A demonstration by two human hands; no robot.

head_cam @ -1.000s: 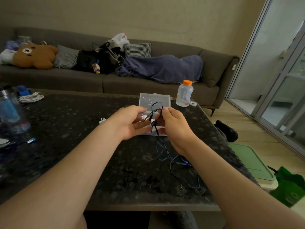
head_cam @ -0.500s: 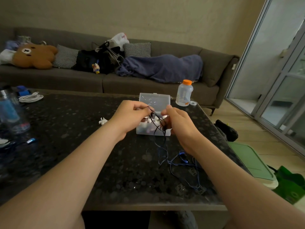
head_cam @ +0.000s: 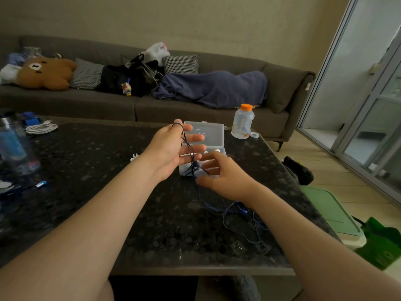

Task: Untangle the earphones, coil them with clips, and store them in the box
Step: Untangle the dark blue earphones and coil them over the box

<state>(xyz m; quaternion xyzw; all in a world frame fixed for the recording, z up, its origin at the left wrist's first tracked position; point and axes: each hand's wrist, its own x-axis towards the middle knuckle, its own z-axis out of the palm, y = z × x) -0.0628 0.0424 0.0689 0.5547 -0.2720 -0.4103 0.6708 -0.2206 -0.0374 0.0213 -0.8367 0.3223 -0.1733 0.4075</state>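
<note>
— Why hold the left hand (head_cam: 171,146) up like that, fingers straight and spread?

— To serve as a peg. Hooking the cord (head_cam: 187,142) over the top finger, letting it hang across the palm, keeping the knot (head_cam: 195,166) in plain sight just below.

— And the right hand (head_cam: 225,177)?

— Reaching in low beside that knot, fingers loose and apart. Pinching nothing, as far as visible through the blur. Cannot tell about a light touch.

— So, close together but not clasped?

— Near, yet apart. Aimed at the tangle, probably for picking at it.

— Where does the rest of the cord go?

— Trailing from the knot down onto the table (head_cam: 86,203), lying in loose loops under the right wrist. Not yet free, then.

— Why keep the box (head_cam: 208,132) there?

— Parked open, lid up, right behind both hands, within easy reach for dropping things in. Holding a few pale bits, too small to name.

— Any clips (head_cam: 263,248)?

— Possibly, near the table's front edge, by the cord's far end. Hard to say for sure.

— How far along?

— Early, by the look of it. Untangling only, with no coiling, clipping or storing done.
</note>
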